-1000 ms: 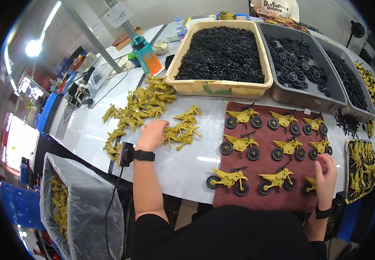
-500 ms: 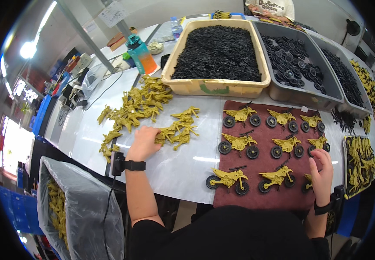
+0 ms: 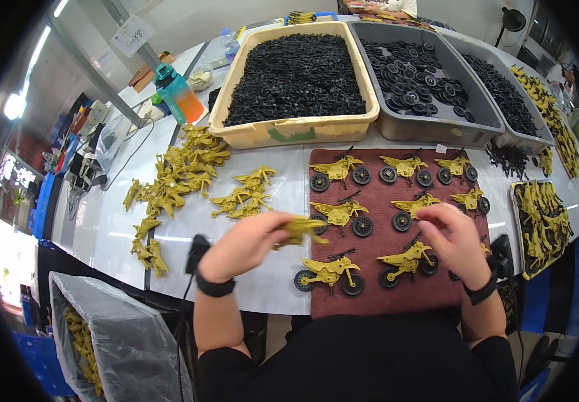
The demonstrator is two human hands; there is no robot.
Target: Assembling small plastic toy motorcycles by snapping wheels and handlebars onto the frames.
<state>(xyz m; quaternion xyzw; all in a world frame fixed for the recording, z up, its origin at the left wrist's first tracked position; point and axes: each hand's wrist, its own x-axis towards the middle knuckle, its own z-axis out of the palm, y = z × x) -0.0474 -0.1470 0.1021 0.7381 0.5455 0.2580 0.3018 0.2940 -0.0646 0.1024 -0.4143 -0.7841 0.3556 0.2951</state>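
Note:
My left hand [image 3: 252, 242] is closed on a yellow toy motorcycle body [image 3: 297, 232], blurred by motion, just left of the brown mat [image 3: 370, 307]. Over the mat's right half hovers my right hand [image 3: 457, 242], thumb and fingers apart with nothing seen between them. It is nearest to a toy motorcycle with black wheels [image 3: 415, 209] in the middle row and partly covers the motorcycles at the right. Three rows of such yellow motorcycles lie on the mat. Loose yellow bodies [image 3: 242, 195] lie left of the mat, with a larger pile [image 3: 185, 164] beyond.
A cream bin [image 3: 289, 134] of small black parts stands behind the mat, beside a grey bin [image 3: 437, 130] of black wheels and another grey bin [image 3: 527, 139]. At right is a tray of yellow parts [image 3: 542, 224]. A bottle [image 3: 181, 97] stands far left; a plastic-lined container [image 3: 125, 335] sits below.
My left hand has picked up a yellow body from the small group and carried it right toward the mat. My right hand has moved left over the mat. The view has shifted.

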